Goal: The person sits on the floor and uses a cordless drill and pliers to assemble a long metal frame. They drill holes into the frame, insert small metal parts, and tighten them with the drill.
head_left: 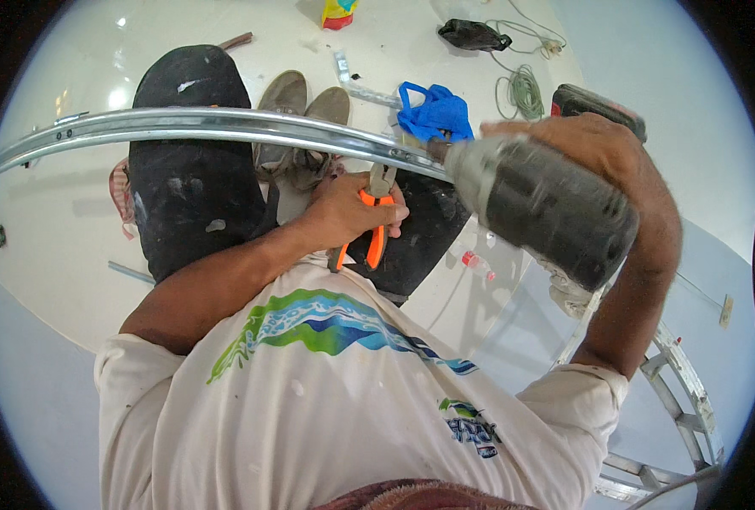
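Galvanised steel channel point(224, 126) runs across frame, long and ribbed. Left hand point(348, 208) clamps orange-handled pliers point(376, 212) on it; right hand point(598, 149) wraps a dusty grey drill point(539, 200), its nose against the channel.

orange-handled pliers point(369, 223) gripping metal channel point(224, 126), drill point(539, 204) against it
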### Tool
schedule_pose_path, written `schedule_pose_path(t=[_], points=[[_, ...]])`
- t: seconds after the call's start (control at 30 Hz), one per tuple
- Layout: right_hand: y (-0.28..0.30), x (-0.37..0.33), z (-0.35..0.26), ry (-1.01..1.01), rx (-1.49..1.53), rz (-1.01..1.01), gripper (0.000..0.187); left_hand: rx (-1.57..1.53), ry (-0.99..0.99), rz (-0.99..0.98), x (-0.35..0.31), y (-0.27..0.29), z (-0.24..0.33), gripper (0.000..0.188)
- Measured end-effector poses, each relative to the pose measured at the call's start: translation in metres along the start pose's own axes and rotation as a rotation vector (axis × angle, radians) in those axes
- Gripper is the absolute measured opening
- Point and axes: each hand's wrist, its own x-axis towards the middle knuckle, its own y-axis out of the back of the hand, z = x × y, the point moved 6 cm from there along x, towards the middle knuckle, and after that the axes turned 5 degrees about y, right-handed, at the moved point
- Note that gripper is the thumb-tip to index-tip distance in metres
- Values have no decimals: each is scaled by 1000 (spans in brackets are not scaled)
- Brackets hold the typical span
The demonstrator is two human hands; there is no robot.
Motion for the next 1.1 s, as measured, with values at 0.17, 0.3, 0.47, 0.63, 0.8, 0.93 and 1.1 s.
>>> schedule_pose_path(t=[0.17,0.3,0.47,0.63,0.8,0.93,1.1], points=[[-40,-20,40,-243,111,370,58,-201,-13,-16,-8,10,-1,16],[-90,-35,52,-510,215,433,68,-253,84,26,-13,10,-5,21],[-103,-30,35,-476,51,496,64,-148,95,35,-20,9,-3,28],[-115,-29,47,-600,-60,413,52,-65,132,39,-20,2,4,28],[-110,-16,74,-517,-41,309,47,-84,267,55,-21,-1,9,32],[-110,-5,90,-408,-97,284,46,-143,387,-53,-23,-10,4,47],[-110,2,92,-447,-48,212,49,-256,359,-93,-23,-15,0,58]])
